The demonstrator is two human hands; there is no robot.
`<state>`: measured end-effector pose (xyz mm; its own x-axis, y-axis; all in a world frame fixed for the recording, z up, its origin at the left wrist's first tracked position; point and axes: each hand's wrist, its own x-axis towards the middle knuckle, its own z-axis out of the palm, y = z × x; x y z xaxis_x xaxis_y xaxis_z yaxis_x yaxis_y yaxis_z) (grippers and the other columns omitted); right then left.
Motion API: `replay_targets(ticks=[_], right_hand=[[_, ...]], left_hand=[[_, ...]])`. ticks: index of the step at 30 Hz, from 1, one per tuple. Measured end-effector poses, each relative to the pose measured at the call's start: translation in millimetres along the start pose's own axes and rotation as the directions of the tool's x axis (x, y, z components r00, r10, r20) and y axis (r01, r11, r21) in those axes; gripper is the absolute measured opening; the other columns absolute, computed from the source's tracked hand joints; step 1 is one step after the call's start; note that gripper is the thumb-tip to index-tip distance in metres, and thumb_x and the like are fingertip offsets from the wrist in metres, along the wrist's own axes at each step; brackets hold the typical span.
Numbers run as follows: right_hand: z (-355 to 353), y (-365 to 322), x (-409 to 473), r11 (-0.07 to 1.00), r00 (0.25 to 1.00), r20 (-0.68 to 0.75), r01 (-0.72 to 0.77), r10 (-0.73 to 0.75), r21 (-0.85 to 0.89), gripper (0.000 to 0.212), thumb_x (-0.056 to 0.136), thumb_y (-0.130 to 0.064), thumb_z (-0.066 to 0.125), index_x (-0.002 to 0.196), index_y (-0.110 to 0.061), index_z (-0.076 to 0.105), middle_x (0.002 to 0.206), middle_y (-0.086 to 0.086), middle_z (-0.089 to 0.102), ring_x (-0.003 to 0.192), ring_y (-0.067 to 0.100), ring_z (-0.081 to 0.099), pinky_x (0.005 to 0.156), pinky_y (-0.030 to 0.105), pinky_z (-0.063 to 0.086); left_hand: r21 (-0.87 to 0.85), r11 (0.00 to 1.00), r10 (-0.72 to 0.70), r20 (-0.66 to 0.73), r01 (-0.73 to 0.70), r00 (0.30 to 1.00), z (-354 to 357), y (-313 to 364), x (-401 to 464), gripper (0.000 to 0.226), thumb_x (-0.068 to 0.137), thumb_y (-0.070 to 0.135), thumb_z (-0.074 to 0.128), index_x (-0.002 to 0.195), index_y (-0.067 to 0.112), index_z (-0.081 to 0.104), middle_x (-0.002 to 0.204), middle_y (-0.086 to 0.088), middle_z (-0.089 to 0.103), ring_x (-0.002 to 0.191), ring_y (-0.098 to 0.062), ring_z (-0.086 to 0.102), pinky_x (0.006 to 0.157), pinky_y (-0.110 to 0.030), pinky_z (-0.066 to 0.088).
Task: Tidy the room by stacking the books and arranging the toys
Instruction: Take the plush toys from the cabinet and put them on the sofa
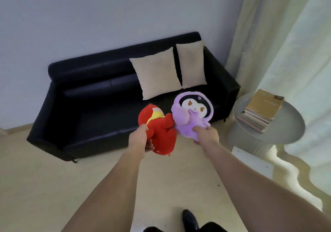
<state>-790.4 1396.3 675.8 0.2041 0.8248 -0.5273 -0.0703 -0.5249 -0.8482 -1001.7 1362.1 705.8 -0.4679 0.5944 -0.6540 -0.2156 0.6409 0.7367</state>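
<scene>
Your left hand [141, 139] has its grip curled round the red plush toy [159, 131], and your right hand [206, 135] pinches the lower body of the purple plush toy [191, 113]. You hold both toys side by side, touching, in front of the black sofa [93, 95], below its two beige cushions [155, 72]. The stack of books [261, 111] sits on the round grey counter [279, 135] to the right, beside the curtain [286, 43]; its lower books look like thin magazines, though blur hides detail
</scene>
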Motion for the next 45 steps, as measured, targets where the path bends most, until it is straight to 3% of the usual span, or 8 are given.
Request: replay_targets(ticks=[8, 12, 19, 27, 33, 35, 40, 45], right_hand=[[137, -44, 60, 0.999, 1.000, -0.021, -0.006, 0.005, -0.047, 0.047, 0.081, -0.019, 0.066, 0.127, -0.013, 0.057, 0.083, 0.006, 0.063, 0.061, 0.023, 0.057, 0.067, 0.037, 0.054], [240, -53, 85, 0.997, 0.997, -0.049, -0.062, 0.060, -0.046, 0.052, 0.083, -0.021, 0.067, 0.132, -0.014, 0.052, 0.082, 0.001, 0.059, 0.069, 0.024, 0.063, 0.084, 0.043, 0.058], [384, -74, 103, 0.989, 0.993, -0.089, -0.090, 0.080, -0.120, 0.050, 0.085, -0.025, 0.067, 0.133, -0.018, 0.052, 0.086, -0.004, 0.056, 0.086, 0.027, 0.069, 0.087, 0.042, 0.057], [437, -90, 149, 0.990, 0.978, -0.175, -0.128, 0.116, -0.059, 0.039, 0.080, -0.013, 0.067, 0.116, 0.000, 0.061, 0.080, 0.004, 0.058, 0.068, 0.018, 0.059, 0.073, 0.040, 0.057], [491, -107, 210, 0.936, 0.952, -0.259, -0.230, 0.160, -0.265, 0.041, 0.088, -0.021, 0.063, 0.127, -0.020, 0.050, 0.096, 0.005, 0.059, 0.090, 0.024, 0.063, 0.076, 0.034, 0.056], [518, -115, 235, 0.901, 0.953, -0.260, -0.245, 0.156, -0.357, 0.039, 0.088, -0.021, 0.062, 0.125, -0.020, 0.049, 0.098, 0.008, 0.059, 0.088, 0.023, 0.063, 0.068, 0.031, 0.054], [609, -130, 285, 0.808, 0.951, -0.255, -0.285, 0.173, -0.515, 0.017, 0.091, -0.020, 0.057, 0.105, -0.012, 0.051, 0.086, 0.006, 0.056, 0.082, 0.021, 0.062, 0.080, 0.035, 0.056], [654, -117, 321, 0.832, 0.960, -0.226, -0.260, 0.167, -0.490, 0.018, 0.085, -0.017, 0.059, 0.100, -0.007, 0.059, 0.082, 0.006, 0.059, 0.072, 0.021, 0.057, 0.065, 0.033, 0.051]], left_hand=[[-0.073, 0.996, -0.033, 0.161, 0.045, 0.986, -48, 73, 111, 0.025, 0.098, 0.022, 0.042, 0.103, 0.002, 0.055, 0.073, -0.015, 0.062, 0.060, -0.028, 0.064, 0.065, -0.042, 0.060], [-0.060, 0.996, -0.053, 0.171, 0.064, 0.984, -103, 118, 190, 0.026, 0.097, 0.022, 0.042, 0.108, 0.003, 0.056, 0.074, -0.015, 0.062, 0.057, -0.027, 0.065, 0.062, -0.040, 0.061], [0.043, 0.990, -0.141, 0.188, 0.135, 0.972, -196, 196, 306, 0.034, 0.098, 0.022, 0.042, 0.128, 0.006, 0.048, 0.076, -0.015, 0.065, 0.064, -0.026, 0.067, 0.064, -0.042, 0.061], [0.099, 0.976, -0.212, 0.246, 0.193, 0.946, -204, 242, 388, 0.029, 0.098, 0.019, 0.040, 0.119, 0.003, 0.051, 0.075, -0.017, 0.066, 0.062, -0.028, 0.067, 0.064, -0.041, 0.062], [0.140, 0.966, -0.250, 0.266, 0.220, 0.931, -220, 285, 460, 0.029, 0.094, 0.013, 0.039, 0.114, 0.000, 0.055, 0.074, -0.018, 0.067, 0.064, -0.029, 0.068, 0.065, -0.042, 0.060], [0.183, 0.959, -0.258, 0.257, 0.215, 0.931, -235, 303, 485, 0.033, 0.090, 0.011, 0.040, 0.114, -0.003, 0.057, 0.077, -0.020, 0.069, 0.067, -0.031, 0.070, 0.067, -0.043, 0.061], [0.329, 0.922, -0.305, 0.288, 0.205, 0.908, -255, 357, 555, 0.039, 0.081, 0.003, 0.041, 0.113, -0.003, 0.061, 0.098, -0.021, 0.073, 0.092, -0.034, 0.073, 0.088, -0.050, 0.058], [0.600, 0.793, -0.357, 0.324, 0.102, 0.876, -261, 365, 639, 0.051, 0.083, -0.015, 0.035, 0.122, 0.005, 0.060, 0.117, -0.016, 0.066, 0.109, -0.031, 0.064, 0.098, -0.047, 0.054]])
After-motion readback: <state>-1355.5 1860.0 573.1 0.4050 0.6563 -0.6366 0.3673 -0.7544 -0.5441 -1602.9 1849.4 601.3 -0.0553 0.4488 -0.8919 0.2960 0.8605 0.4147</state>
